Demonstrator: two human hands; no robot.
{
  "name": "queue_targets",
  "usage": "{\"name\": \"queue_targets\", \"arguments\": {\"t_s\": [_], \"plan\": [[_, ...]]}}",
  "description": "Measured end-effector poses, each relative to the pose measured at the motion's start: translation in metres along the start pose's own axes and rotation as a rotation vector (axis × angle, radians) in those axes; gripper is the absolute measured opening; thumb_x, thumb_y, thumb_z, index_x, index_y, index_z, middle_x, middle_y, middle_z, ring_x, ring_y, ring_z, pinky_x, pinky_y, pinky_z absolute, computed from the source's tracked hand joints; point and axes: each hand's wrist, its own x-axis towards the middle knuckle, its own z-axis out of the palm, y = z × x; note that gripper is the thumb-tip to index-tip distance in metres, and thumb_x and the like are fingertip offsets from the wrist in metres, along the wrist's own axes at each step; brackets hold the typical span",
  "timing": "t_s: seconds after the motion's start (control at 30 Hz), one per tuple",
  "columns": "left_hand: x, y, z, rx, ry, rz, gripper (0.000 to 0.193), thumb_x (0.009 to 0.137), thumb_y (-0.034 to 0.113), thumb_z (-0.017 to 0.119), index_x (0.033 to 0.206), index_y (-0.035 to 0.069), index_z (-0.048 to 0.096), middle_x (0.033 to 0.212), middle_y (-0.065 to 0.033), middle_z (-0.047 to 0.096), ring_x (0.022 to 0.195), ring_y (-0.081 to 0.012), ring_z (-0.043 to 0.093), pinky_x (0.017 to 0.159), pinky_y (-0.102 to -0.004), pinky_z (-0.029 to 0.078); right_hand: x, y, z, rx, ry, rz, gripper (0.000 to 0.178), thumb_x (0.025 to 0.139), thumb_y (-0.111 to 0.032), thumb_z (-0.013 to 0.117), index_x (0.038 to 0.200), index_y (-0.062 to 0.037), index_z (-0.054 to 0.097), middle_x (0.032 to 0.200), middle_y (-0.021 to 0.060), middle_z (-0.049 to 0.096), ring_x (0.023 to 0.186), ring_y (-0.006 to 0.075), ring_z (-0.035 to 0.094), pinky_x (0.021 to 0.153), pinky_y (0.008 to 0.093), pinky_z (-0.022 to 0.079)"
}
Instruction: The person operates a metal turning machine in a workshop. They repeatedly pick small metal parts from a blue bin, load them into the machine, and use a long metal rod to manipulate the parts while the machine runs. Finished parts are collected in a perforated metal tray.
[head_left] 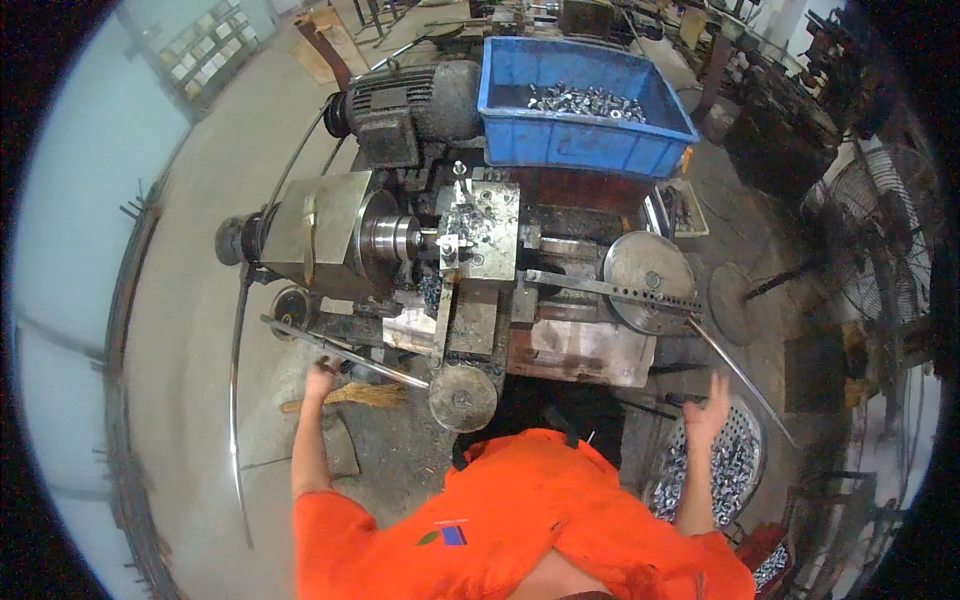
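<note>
A tall, pale blue wall [85,190] borders the grey concrete floor [195,330]; opposite stands a round, dark, wire-caged fan [880,240].

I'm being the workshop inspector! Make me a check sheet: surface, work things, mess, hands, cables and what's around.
Surface: block strewn with dark bits; sheet below is stained.
Work things: chuck beside the block; blue bin and basket both hold small metal parts.
Clutter: broom lying near the lever.
Hands: left hand close to the lever, touch unclear; right hand open by the basket, blurred.
Cables: none clearly seen.
Surroundings: motor beside the bin; fan right; pale wall left.
</note>
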Motion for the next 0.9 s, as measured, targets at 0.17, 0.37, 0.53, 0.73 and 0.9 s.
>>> {"name": "queue_targets", "arguments": {"t_s": [0.17, 0.37, 0.53, 0.73, 0.9], "plan": [[-0.011, 0.036, 0.047, 0.765, -0.074, 0.175, 0.053, 0.074, 0.051, 0.061, 0.097, 0.003, 0.061, 0.085, -0.0187, 0.064, 0.078, -0.0359, 0.062, 0.068, -0.0435, 0.050, -0.034, 0.000, 0.014, 0.431, -0.405, 0.213, 0.047, 0.057, -0.013, 0.062, 0.103, -0.0028, 0.062, 0.107, 0.0199, 0.060, 0.099, 0.0328, 0.057, 0.087, 0.0370, 0.045], [-0.033, 0.015, 0.151, 0.232, 0.403, 0.157, 0.050, 0.071, 0.048, 0.062, 0.095, 0.003, 0.059, 0.092, -0.0211, 0.062, 0.087, -0.0380, 0.060, 0.072, -0.0463, 0.048, -0.026, -0.024, 0.021, 0.525, -0.333, 0.095, 0.035, 0.058, -0.012, 0.064, 0.091, -0.0003, 0.065, 0.090, 0.0179, 0.064, 0.083, 0.0318, 0.063, 0.077, 0.0345, 0.049], [-0.014, 0.022, 0.064, 0.739, -0.268, 0.060, 0.052, 0.080, 0.050, 0.054, 0.102, 0.003, 0.054, 0.096, -0.0184, 0.062, 0.091, -0.0362, 0.060, 0.077, -0.0431, 0.049, 0.032, -0.069, -0.026, 0.488, -0.305, -0.009, 0.034, 0.058, -0.010, 0.059, 0.091, 0.0006, 0.065, 0.088, 0.0177, 0.064, 0.082, 0.0320, 0.063, 0.076, 0.0356, 0.049], [-0.012, -0.017, 0.092, 0.267, -0.125, -0.091, 0.051, 0.077, 0.041, 0.060, 0.104, -0.002, 0.053, 0.093, -0.0229, 0.063, 0.087, -0.0348, 0.062, 0.075, -0.0445, 0.049, 0.095, -0.136, -0.041, 0.625, -0.299, -0.208, 0.032, 0.060, -0.008, 0.060, 0.091, -0.0014, 0.065, 0.087, 0.0159, 0.065, 0.083, 0.0300, 0.063, 0.075, 0.0350, 0.049], [-0.032, 0.024, 0.021, 0.055, -0.500, -0.093, 0.043, 0.076, 0.030, 0.065, 0.101, -0.005, 0.060, 0.081, -0.0179, 0.066, 0.074, -0.0252, 0.064, 0.067, -0.0363, 0.049, 0.143, -0.265, -0.055, 0.811, -0.467, -0.551, 0.036, 0.059, -0.011, 0.062, 0.094, -0.0027, 0.064, 0.089, 0.0152, 0.063, 0.084, 0.0303, 0.062, 0.076, 0.0370, 0.049]]}}
